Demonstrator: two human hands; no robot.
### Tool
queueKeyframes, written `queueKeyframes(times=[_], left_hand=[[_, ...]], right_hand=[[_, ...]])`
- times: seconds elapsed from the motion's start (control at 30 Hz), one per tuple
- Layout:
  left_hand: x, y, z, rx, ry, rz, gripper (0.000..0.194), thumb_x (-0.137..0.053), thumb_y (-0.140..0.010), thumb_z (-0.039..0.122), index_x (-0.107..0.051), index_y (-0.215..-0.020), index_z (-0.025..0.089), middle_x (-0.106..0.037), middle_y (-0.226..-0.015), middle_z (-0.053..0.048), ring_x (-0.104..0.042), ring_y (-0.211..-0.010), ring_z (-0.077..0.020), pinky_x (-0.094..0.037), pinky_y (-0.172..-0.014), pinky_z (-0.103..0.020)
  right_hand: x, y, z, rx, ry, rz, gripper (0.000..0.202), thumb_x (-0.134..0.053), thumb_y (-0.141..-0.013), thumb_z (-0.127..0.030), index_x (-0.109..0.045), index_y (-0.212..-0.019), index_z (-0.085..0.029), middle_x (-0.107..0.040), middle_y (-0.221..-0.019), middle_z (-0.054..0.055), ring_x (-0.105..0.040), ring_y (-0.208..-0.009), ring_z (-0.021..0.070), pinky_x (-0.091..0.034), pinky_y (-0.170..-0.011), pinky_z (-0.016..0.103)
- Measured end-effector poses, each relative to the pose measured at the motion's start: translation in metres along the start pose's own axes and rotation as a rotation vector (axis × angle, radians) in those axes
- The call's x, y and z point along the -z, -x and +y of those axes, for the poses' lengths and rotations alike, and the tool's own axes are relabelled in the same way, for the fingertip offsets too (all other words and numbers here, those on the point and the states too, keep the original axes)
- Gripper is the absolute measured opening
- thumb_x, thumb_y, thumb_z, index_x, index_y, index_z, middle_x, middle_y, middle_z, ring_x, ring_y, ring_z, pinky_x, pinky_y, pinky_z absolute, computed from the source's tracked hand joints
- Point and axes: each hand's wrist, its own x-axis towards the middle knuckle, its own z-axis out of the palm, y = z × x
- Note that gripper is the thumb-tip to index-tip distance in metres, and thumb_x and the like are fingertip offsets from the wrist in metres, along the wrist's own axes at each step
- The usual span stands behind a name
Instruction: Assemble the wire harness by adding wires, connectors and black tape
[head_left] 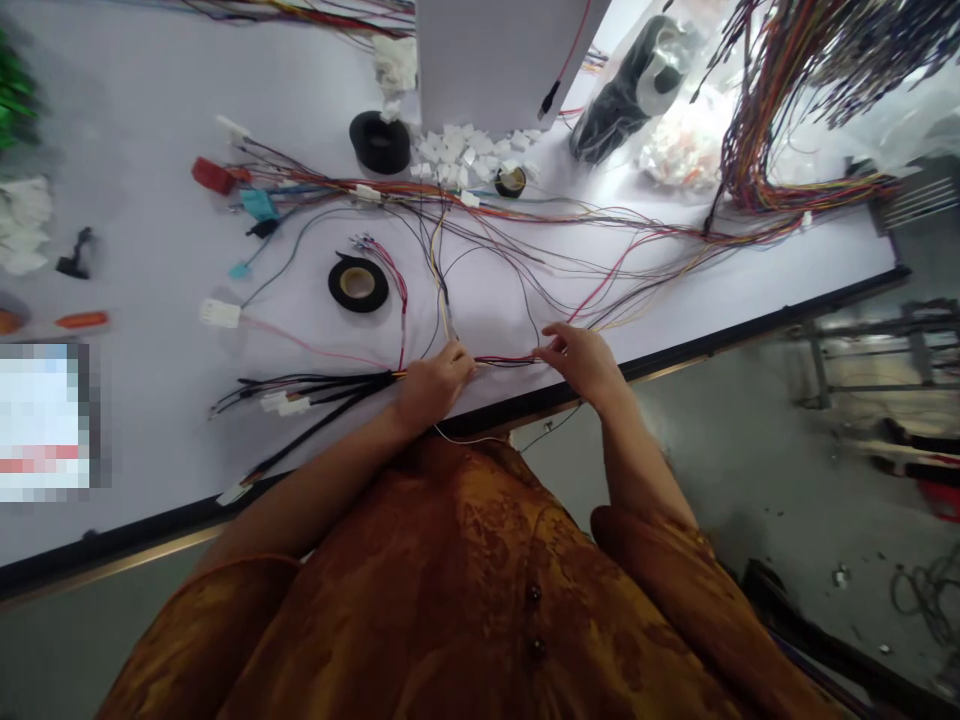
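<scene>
Wires (504,360) in a thin bundle, red and black among them, run from my left grip (435,388) to my right grip (586,362), close to the front edge of the counter (150,250), as the head view shows. My left thumb and fingers are together, clamped on the bundle. On the right my fingers curl with the thumb at the wires, but I cannot tell whether they pinch them. Left of my left grip the bundle fans out into black-sleeved branches (337,379), the lowest ending in a white connector (235,493) at the counter's edge. Beyond these a black tape roll (335,288) lies flat. Farther off, a long harness (420,190) crosses the counter, with a red connector (212,176) and a blue connector (259,204) toward its left end. Behind it lie small white pieces (469,155) in a heap, beside a second tape roll (380,142). At upper right hangs a thick many-coloured hank (754,150), near a plastic-wrapped black roll (619,100).
</scene>
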Motion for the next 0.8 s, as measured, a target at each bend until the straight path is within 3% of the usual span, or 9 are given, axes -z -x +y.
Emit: queueKeyframes(times=[0.13,0.27,0.37,0.43,0.5,0.57,0.73,0.77,0.8], left_hand=[[0.005,-0.001,-0.002,0.018,0.072,-0.062,0.018,-0.054,-0.098,0.03,-0.067,-0.093,0.019,-0.066,-0.1,-0.008,-0.065,-0.082,-0.0183,-0.04,-0.062,-0.027],[0.012,-0.011,-0.005,0.041,0.283,-0.021,0.021,-0.058,-0.096,0.035,-0.068,-0.09,0.018,-0.069,-0.095,-0.006,-0.065,-0.085,-0.0192,-0.046,-0.071,-0.029],[0.027,-0.035,-0.001,0.194,0.679,0.078,0.026,-0.053,-0.097,0.038,-0.067,-0.101,0.016,-0.072,-0.098,-0.007,-0.06,-0.072,-0.0138,-0.047,-0.065,-0.026],[0.043,-0.056,0.003,0.301,0.965,-0.015,0.03,-0.05,-0.098,0.039,-0.064,-0.107,0.014,-0.073,-0.101,-0.009,-0.044,-0.049,-0.0065,-0.037,-0.048,-0.023],[0.063,-0.077,0.004,0.361,1.165,-0.089,0.034,-0.048,-0.099,0.042,-0.063,-0.108,0.013,-0.071,-0.097,-0.009,-0.031,-0.041,-0.0021,-0.027,-0.04,-0.02],[0.082,-0.095,0.0,0.409,1.245,-0.004,0.037,-0.049,-0.099,0.046,-0.062,-0.108,0.013,-0.068,-0.089,-0.006,-0.03,-0.039,-0.0007,-0.024,-0.04,-0.019],[0.107,-0.113,-0.026,0.457,1.223,0.425,0.034,-0.048,-0.099,0.05,-0.06,-0.113,0.021,-0.058,-0.073,0.002,-0.033,-0.043,-0.0032,-0.024,-0.042,-0.02],[0.108,-0.111,-0.03,0.458,1.182,0.463,0.031,-0.047,-0.1,0.047,-0.06,-0.114,0.022,-0.056,-0.07,0.003,-0.032,-0.043,-0.004,-0.023,-0.042,-0.021],[0.109,-0.108,-0.032,0.443,1.121,0.399,0.028,-0.047,-0.101,0.044,-0.06,-0.114,0.023,-0.055,-0.066,0.004,-0.031,-0.043,-0.0049,-0.023,-0.043,-0.022]], right_hand=[[-0.013,-0.026,-0.011,0.123,-0.381,-0.052,0.027,-0.066,-0.086,-0.042,-0.065,-0.071,-0.019,-0.059,-0.068,0.001,-0.051,-0.065,0.014,-0.041,-0.065,0.029],[-0.013,-0.03,-0.029,0.177,-0.846,0.101,0.044,-0.04,-0.098,-0.056,-0.06,-0.079,-0.021,-0.053,-0.07,0.0,-0.05,-0.065,0.0123,-0.044,-0.066,0.026],[-0.022,-0.02,-0.041,0.377,-0.83,-0.082,0.043,-0.048,-0.096,-0.056,-0.064,-0.079,-0.02,-0.059,-0.079,0.002,-0.055,-0.076,0.0135,-0.046,-0.076,0.028],[-0.033,-0.015,-0.045,0.431,-0.787,-0.211,0.042,-0.051,-0.095,-0.055,-0.068,-0.082,-0.019,-0.058,-0.076,0.001,-0.055,-0.075,0.0138,-0.045,-0.074,0.028],[-0.046,-0.014,-0.044,0.382,-0.807,-0.208,0.043,-0.05,-0.095,-0.056,-0.07,-0.086,-0.019,-0.055,-0.071,0.0,-0.052,-0.07,0.0133,-0.044,-0.071,0.028],[-0.054,-0.015,-0.041,0.315,-0.835,-0.17,0.045,-0.05,-0.094,-0.057,-0.071,-0.086,-0.018,-0.051,-0.067,-0.002,-0.049,-0.066,0.0127,-0.042,-0.067,0.027],[-0.058,-0.018,-0.036,0.313,-0.814,-0.133,0.043,-0.052,-0.093,-0.055,-0.072,-0.085,-0.018,-0.05,-0.064,-0.002,-0.048,-0.064,0.0123,-0.04,-0.065,0.027],[-0.058,-0.018,-0.036,0.308,-0.805,-0.126,0.042,-0.052,-0.093,-0.054,-0.072,-0.085,-0.018,-0.051,-0.064,-0.002,-0.049,-0.064,0.0124,-0.04,-0.065,0.027],[-0.058,-0.017,-0.038,0.304,-0.795,-0.123,0.042,-0.052,-0.093,-0.054,-0.072,-0.084,-0.018,-0.053,-0.064,-0.002,-0.05,-0.064,0.0127,-0.041,-0.065,0.027]])
